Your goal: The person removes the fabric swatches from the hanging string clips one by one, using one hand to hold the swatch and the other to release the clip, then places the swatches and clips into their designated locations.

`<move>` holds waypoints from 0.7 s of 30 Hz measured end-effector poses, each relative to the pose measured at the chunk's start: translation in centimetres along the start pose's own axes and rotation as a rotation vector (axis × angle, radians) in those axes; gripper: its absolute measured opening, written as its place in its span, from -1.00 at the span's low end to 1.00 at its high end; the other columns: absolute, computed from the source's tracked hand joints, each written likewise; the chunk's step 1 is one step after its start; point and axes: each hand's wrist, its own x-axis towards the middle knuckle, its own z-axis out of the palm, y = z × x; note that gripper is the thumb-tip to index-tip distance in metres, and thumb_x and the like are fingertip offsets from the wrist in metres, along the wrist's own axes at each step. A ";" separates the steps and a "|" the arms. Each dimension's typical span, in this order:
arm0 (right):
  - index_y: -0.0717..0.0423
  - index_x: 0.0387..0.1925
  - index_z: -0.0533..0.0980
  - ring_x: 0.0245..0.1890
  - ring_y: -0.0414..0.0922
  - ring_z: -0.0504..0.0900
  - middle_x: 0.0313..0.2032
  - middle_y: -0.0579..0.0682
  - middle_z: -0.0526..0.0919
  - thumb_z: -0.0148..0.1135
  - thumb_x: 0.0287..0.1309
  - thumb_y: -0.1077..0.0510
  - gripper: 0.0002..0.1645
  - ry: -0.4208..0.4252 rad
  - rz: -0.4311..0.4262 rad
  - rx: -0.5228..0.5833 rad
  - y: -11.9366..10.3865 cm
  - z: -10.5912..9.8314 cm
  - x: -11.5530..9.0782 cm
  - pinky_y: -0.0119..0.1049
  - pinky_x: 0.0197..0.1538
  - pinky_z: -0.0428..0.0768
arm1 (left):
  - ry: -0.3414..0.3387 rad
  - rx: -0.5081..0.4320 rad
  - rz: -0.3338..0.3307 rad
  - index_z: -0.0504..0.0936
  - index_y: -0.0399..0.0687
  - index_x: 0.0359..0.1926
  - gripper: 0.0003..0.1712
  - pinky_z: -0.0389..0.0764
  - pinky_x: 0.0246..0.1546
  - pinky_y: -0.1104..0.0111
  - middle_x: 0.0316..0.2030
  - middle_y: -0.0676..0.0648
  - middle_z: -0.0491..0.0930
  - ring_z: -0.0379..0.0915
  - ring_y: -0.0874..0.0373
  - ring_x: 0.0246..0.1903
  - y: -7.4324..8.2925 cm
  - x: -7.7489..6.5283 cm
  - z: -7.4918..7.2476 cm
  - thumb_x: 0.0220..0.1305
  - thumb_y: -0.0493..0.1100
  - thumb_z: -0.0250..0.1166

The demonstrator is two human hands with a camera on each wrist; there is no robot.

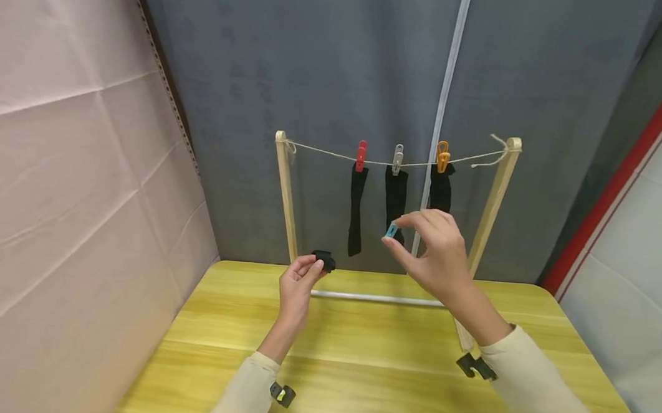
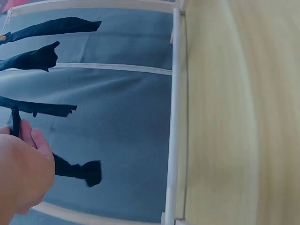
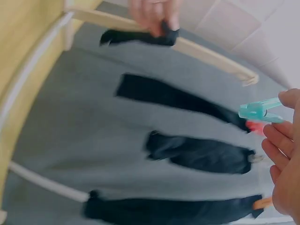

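Observation:
My left hand [image 1: 295,286] pinches a black sock [image 1: 325,260] in front of the left post; in the left wrist view the rest of the sock [image 2: 86,171] dangles beyond the hand. Between thumb and fingertips my right hand [image 1: 435,252] holds a teal clothespin [image 1: 391,229]. Its two legs are spread in the right wrist view. Three black socks hang from a string [image 1: 325,152], fixed by a red clothespin [image 1: 360,155], a grey clothespin [image 1: 398,160] and an orange clothespin [image 1: 443,157]. My right hand overlaps the lower ends of two of them in the head view.
A wooden post [image 1: 285,191] on the left and another post [image 1: 495,202] on the right carry the string. Low between them runs a white bar [image 1: 382,298] above the yellow wood-grain table [image 1: 368,358]. Grey curtain [image 1: 239,133] hangs behind, with pale cloth walls on both sides.

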 end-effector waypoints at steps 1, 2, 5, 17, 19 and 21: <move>0.16 -0.18 0.71 -0.13 0.05 0.70 -0.26 0.05 0.82 0.62 0.06 0.07 -0.66 -0.006 0.011 -0.007 0.4 0.0 -0.6 0.12 0.23 0.52 | 0.001 0.011 -0.001 0.66 -0.22 -0.08 -0.82 0.79 0.02 0.32 -0.21 -0.03 0.79 0.80 0.18 -0.21 0.1 -0.2 -0.3 0.37 -0.29 0.45; 0.15 -0.18 0.72 -0.14 0.05 0.70 -0.27 0.04 0.81 0.63 0.04 0.09 -0.66 -0.012 0.024 -0.015 0.8 -0.1 -1.3 0.12 0.21 0.52 | 0.003 0.023 -0.005 0.65 -0.21 -0.08 -0.84 0.79 0.03 0.32 -0.21 -0.03 0.78 0.80 0.19 -0.20 0.2 -0.4 -0.5 0.37 -0.29 0.44; 0.15 -0.17 0.72 -0.15 0.07 0.71 -0.27 0.05 0.81 0.66 -0.02 0.14 -0.64 -0.030 0.060 -0.054 2.3 -0.6 -3.1 0.14 0.18 0.53 | 0.007 0.048 -0.021 0.64 -0.19 -0.08 -0.84 0.78 0.03 0.33 -0.22 -0.01 0.76 0.78 0.20 -0.19 0.4 -0.9 -1.4 0.38 -0.29 0.43; 0.17 -0.08 0.70 -0.11 0.17 0.68 -0.15 0.16 0.82 0.59 0.15 0.10 -0.64 -0.192 0.409 -0.238 7.1 -3.1 -10.8 0.27 0.19 0.48 | 0.095 0.123 -0.037 0.51 -0.27 -0.07 -0.91 0.72 0.00 0.47 -0.13 0.00 0.70 0.70 0.24 -0.05 1.9 -2.5 -6.6 0.47 -0.42 0.17; 0.17 -0.08 0.70 -0.12 0.20 0.67 -0.16 0.18 0.82 0.56 0.20 0.07 -0.66 -0.219 0.454 -0.241 7.7 -3.6 -11.9 0.29 0.16 0.48 | 0.110 0.118 -0.037 0.49 -0.26 -0.08 -0.91 0.70 -0.03 0.48 -0.14 0.00 0.67 0.67 0.25 -0.06 2.1 -2.7 -7.4 0.47 -0.43 0.14; 0.18 -0.08 0.69 -0.08 0.26 0.69 -0.15 0.20 0.82 0.53 0.23 0.06 -0.67 -0.247 0.484 -0.250 8.2 -4.1 -12.7 0.33 0.15 0.49 | 0.130 0.123 -0.035 0.48 -0.25 -0.09 -0.91 0.70 -0.04 0.49 -0.16 0.01 0.66 0.66 0.25 -0.07 2.2 -2.7 -8.1 0.47 -0.44 0.11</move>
